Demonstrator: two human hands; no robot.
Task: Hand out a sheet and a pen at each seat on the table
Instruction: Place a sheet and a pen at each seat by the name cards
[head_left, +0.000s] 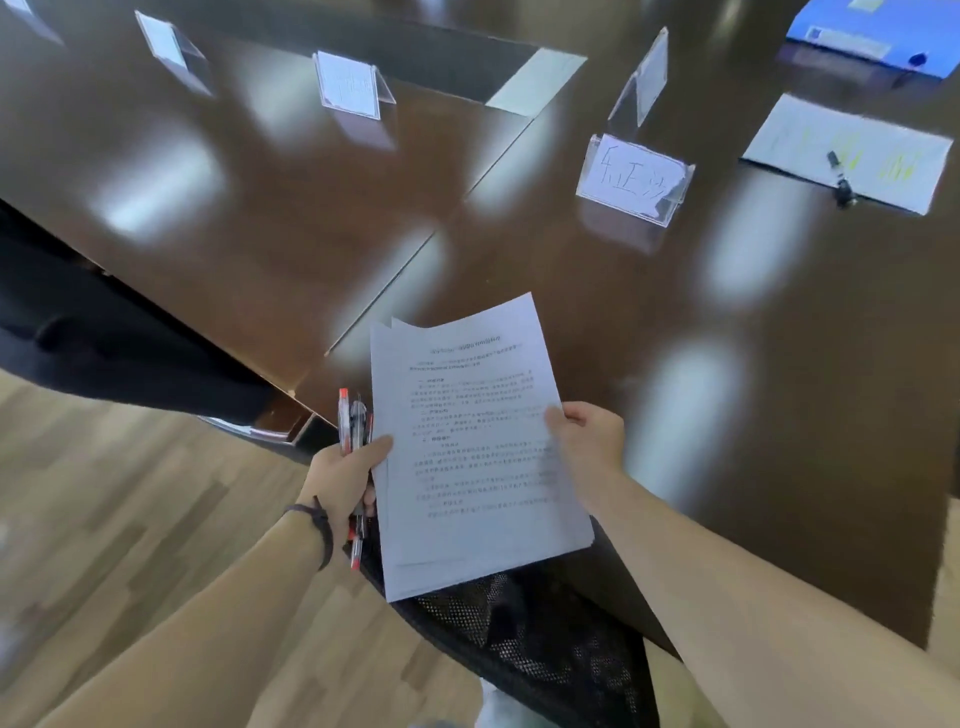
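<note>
We hold the stack of sheets (472, 447) at six o'clock, right hand (589, 441) fingers pinching its edge, left hand (345, 478) gripping pens (356, 421), likely next peeling one sheet toward the name card (634, 174) at one o'clock on the surface (260, 218).

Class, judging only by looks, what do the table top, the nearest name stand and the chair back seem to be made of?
Table top: probably dark varnished wood or veneer; glossy, mirroring the lights.
Name stand: likely clear acrylic; see-through edges around a white card.
Chair back: black mesh, seemingly fabric; small holes show.
</note>
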